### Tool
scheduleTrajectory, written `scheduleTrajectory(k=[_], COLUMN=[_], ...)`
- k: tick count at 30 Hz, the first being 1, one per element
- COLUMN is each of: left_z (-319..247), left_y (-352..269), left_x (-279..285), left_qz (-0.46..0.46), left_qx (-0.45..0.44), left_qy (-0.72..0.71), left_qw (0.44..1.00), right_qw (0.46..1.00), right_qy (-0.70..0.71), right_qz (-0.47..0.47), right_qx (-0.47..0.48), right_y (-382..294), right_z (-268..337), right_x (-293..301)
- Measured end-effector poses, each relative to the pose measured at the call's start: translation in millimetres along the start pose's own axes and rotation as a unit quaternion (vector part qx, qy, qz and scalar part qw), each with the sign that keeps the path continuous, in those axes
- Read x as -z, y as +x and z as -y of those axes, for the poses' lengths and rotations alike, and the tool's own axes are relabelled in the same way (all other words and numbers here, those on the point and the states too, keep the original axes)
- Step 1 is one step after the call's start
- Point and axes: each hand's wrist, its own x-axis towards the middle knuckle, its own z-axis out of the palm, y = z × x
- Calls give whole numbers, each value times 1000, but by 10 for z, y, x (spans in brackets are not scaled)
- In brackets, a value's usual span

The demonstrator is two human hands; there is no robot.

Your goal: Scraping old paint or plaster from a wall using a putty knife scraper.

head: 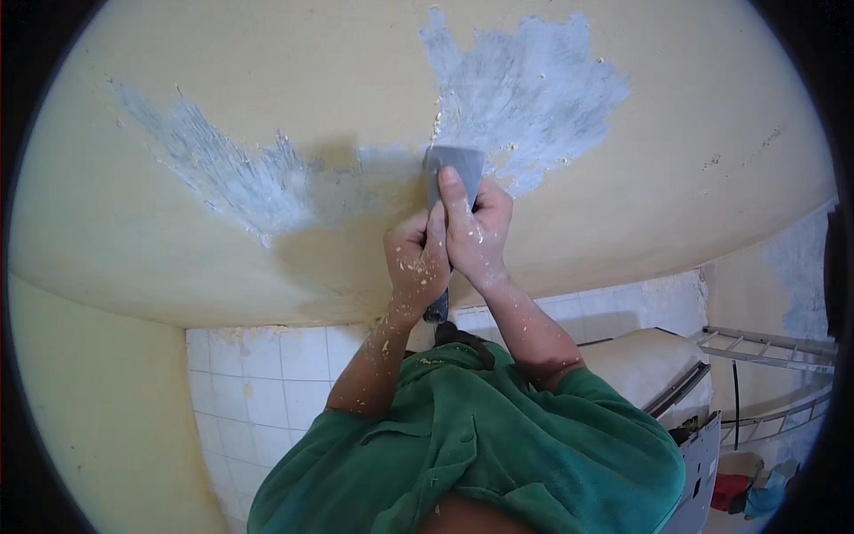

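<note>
Both my hands are wrapped around a wide-bladed scraper (pixel 467 160) with a dark handle. My right hand (pixel 482 233) grips higher up, its thumb pressed along the flat of the metal blade. Lower on the tool is my left hand (pixel 419 257), and the handle's end sticks out beneath it. The blade tip is over the yellow painted wall (pixel 320 73), at the lower left edge of a bare grey patch (pixel 534 87). A second scraped patch (pixel 233 160) spreads to the left. Pale paint flakes cling to my hands and forearms.
White square tiles (pixel 257 380) run below the wall's lower edge. At the right are a metal ladder (pixel 767 347), a grey panel (pixel 694 467) and a dark bar (pixel 736 404). Red and blue items (pixel 747 490), unclear in kind, show at the lower right.
</note>
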Motion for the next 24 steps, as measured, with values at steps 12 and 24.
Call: scheduleTrajectory(k=[12,24], left_z=[-23,-121], left_y=[150,133], left_x=[22,43], left_qz=[33,48], left_qx=[42,50], left_qy=[-52,-44], left_qw=[997,997], right_qw=[999,996], right_qy=[18,22], right_qz=[-49,-86], right_qx=[-13,-24], right_y=[31,48], right_z=[30,30], right_x=[-90,-128])
